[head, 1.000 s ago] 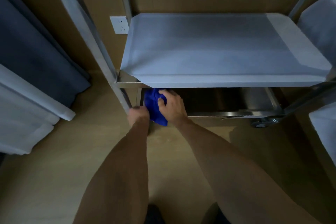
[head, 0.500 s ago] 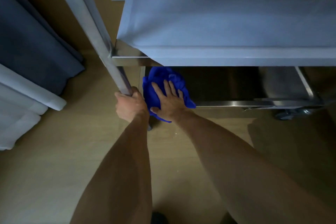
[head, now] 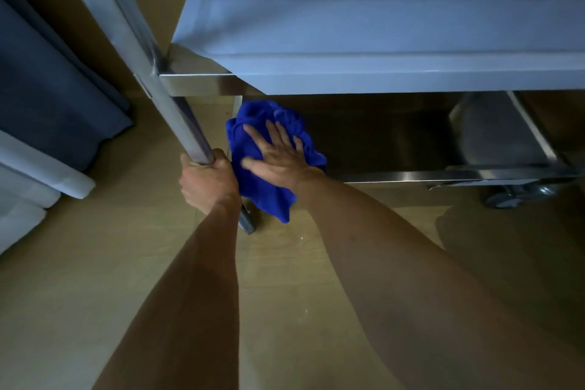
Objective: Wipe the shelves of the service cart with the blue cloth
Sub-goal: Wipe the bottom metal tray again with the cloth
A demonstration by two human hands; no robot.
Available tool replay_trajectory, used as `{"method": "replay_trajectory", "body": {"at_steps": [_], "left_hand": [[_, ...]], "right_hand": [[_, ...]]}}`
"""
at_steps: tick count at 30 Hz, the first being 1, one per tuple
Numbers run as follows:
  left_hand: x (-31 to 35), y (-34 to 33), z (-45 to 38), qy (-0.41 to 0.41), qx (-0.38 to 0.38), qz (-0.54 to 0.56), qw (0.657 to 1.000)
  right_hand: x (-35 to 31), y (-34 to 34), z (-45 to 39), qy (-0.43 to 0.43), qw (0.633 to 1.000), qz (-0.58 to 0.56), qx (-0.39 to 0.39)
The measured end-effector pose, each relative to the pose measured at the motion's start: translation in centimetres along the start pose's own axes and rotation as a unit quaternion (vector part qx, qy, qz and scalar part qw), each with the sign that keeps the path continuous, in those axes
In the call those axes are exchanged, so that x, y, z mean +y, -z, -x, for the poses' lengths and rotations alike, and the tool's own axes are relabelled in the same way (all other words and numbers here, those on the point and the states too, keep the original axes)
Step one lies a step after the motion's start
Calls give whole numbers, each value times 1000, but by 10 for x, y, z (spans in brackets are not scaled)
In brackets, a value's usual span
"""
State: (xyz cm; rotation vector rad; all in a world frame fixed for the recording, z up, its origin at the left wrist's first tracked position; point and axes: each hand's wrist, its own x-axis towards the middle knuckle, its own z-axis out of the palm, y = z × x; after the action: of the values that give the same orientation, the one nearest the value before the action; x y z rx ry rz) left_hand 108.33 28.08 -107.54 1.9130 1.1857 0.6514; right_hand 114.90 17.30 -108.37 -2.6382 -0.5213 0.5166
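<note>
text: none readable | labels: none | numbers: none

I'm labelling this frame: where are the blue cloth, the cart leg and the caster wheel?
blue cloth (head: pixel 250 131): head view, upper left folds.
cart leg (head: pixel 186 133): head view, shaft above the left hand.
caster wheel (head: pixel 519 195): head view, rim.

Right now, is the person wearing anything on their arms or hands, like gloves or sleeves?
No. Both forearms are bare all the way to the bottom edge of the picture, with no sleeves showing. The left hand and the right hand have no gloves, and no watch, bracelet or ring can be seen.
</note>
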Motion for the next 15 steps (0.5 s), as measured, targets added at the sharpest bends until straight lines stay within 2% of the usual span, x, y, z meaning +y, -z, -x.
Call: {"method": "replay_trajectory", "body": {"at_steps": [1,5,10,15], "left_hand": [[-2,0,0,-1,1,7,1000],[-7,-5,-3,-19,4,29,999],[-10,-8,-4,-7,12,20,1000],[-2,0,6,21,14,9,1000]], "right_hand": [[-3,-1,-7,-9,1000,-8,18],[-14,-27,-18,-36,984,42,167],[-11,-31,1,-47,976,36,208],[56,-15,41,-130,959,51,248]]}}
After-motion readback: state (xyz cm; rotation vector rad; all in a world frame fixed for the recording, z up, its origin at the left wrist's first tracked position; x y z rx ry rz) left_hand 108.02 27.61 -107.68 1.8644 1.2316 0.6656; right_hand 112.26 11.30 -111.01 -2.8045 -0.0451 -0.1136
